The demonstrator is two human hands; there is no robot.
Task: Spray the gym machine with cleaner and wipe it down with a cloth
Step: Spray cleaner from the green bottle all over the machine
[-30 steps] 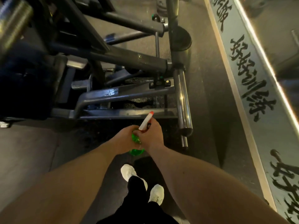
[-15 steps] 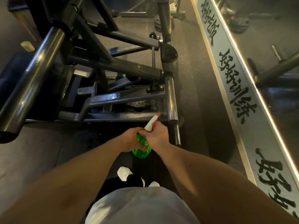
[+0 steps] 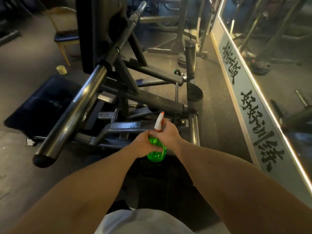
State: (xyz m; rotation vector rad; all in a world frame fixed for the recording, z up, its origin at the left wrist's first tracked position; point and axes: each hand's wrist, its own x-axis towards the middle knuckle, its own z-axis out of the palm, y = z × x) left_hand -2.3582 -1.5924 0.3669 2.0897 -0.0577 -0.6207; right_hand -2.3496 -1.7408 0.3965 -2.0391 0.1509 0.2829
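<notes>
Spray bottle (image 3: 156, 153) lifted slightly; right hand (image 3: 168, 135) hides its trigger.

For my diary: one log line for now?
left hand: holds spray bottle | right hand: grips its neck | aimed: gym machine | cloth: unseen

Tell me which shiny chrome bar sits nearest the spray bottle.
The short chrome bar right of the spray bottle; the long chrome bar reaches away leftward.

Spray bottle (image 3: 156, 153) sat between left hand (image 3: 142, 144) and right hand (image 3: 168, 135), before gym machine (image 3: 148, 98); mirror (image 3: 278, 48) ran along right; chair (image 3: 65, 37) stood far left.
</notes>
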